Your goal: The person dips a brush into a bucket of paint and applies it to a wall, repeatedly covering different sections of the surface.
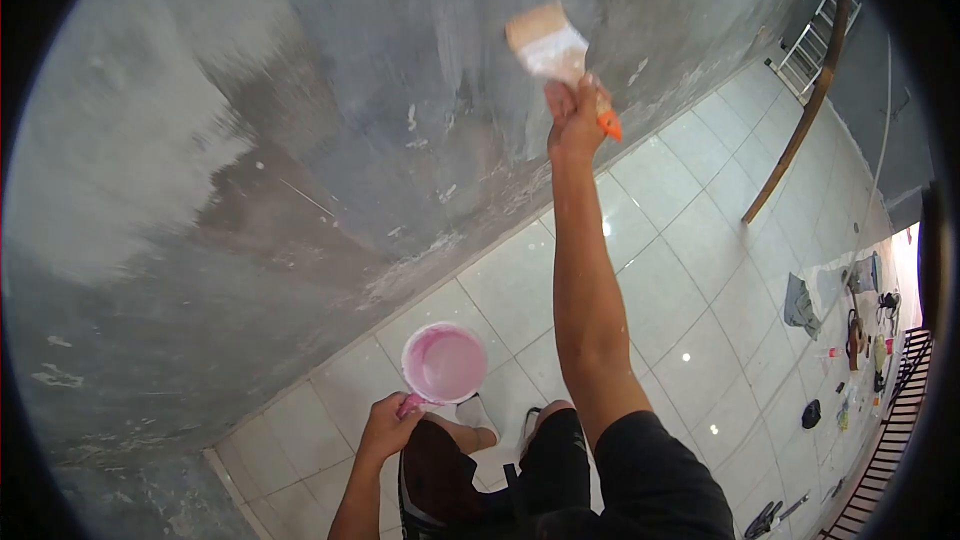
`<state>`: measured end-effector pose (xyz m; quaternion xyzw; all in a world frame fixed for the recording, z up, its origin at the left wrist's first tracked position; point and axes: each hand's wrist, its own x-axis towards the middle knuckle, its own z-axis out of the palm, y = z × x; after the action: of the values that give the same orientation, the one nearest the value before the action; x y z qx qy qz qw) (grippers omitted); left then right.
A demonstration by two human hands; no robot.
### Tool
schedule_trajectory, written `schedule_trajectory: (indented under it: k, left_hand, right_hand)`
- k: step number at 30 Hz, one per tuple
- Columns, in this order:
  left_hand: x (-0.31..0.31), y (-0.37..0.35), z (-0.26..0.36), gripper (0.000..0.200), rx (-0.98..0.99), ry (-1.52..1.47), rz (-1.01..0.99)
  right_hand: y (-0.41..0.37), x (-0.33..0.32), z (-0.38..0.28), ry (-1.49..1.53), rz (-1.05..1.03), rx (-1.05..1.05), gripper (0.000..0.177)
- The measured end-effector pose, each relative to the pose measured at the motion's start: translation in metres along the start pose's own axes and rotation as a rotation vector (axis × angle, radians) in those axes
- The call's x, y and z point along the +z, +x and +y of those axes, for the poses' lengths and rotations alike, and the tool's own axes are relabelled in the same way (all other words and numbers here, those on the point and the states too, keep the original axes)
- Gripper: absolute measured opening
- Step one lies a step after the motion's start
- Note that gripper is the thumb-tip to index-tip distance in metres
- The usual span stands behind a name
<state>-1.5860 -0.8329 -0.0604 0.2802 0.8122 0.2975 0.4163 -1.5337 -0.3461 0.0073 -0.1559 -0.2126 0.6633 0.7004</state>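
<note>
A wide paintbrush (550,45) with tan bristles, a whitish ferrule and an orange-tipped handle is in my right hand (578,120). My right arm is stretched out, and the brush is at the grey, patchy wall (400,90); whether the bristles touch it I cannot tell. Low in the view, my left hand (388,427) grips the handle of a pink pot (445,364), which is held above the tiled floor near my knees. Pale pink-white liquid shows inside the pot. Lighter, whitish coating covers part of the wall at the left.
White tiles (660,290) run along the wall's base. A long wooden pole (800,130) leans at the right, near a metal ladder (815,40). A grey cloth (800,307) and several small items lie on the floor at the far right, beside a dark railing (890,440).
</note>
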Motion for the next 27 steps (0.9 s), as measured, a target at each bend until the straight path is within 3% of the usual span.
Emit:
schedule_trajectory:
  k: [3, 7, 10, 14, 15, 16, 19, 20, 21, 23, 27]
  left_hand:
    - [0.029, 0.048, -0.023, 0.025, 0.069, 0.072, -0.028]
    - [0.055, 0.104, -0.059, 0.026, 0.140, 0.032, -0.014]
    - [0.070, 0.151, -0.087, 0.025, 0.290, 0.125, 0.020]
    - [0.095, 0.200, -0.110, 0.028, 0.291, 0.139, 0.035]
    - [0.103, 0.207, -0.114, 0.030, 0.279, 0.096, 0.046]
    - [0.111, 0.212, -0.119, 0.032, 0.264, 0.050, 0.056]
    - [0.131, 0.228, -0.130, 0.032, 0.359, 0.001, 0.081]
    - [0.139, 0.235, -0.136, 0.032, 0.369, -0.006, 0.090]
    - [0.150, 0.243, -0.144, 0.032, 0.360, -0.045, 0.071]
    - [0.167, 0.250, -0.155, 0.032, 0.339, -0.088, 0.058]
    - [0.179, 0.246, -0.163, 0.032, 0.138, -0.246, -0.013]
  right_hand:
    - [-0.040, -0.113, 0.071, -0.029, 0.155, 0.135, 0.032]
    - [-0.084, -0.208, 0.102, -0.290, 0.362, 0.251, 0.031]
    - [-0.072, -0.219, 0.104, -0.455, 0.266, 0.193, 0.028]
    - [-0.013, -0.130, 0.074, -0.507, -0.057, -0.238, 0.024]
    - [0.014, -0.100, 0.068, -0.138, -0.003, -0.224, 0.022]
    - [0.005, -0.060, 0.040, -0.296, -0.131, -0.350, 0.024]
    - [0.007, -0.005, -0.007, -0.291, -0.284, -0.289, 0.024]
    - [0.009, -0.001, -0.009, -0.134, -0.323, -0.266, 0.024]
    - [0.010, -0.002, -0.011, 0.020, -0.357, -0.238, 0.025]
    - [0.018, -0.036, 0.011, -0.026, -0.391, -0.284, 0.025]
    - [-0.010, -0.172, 0.112, -0.128, -0.290, -0.273, 0.033]
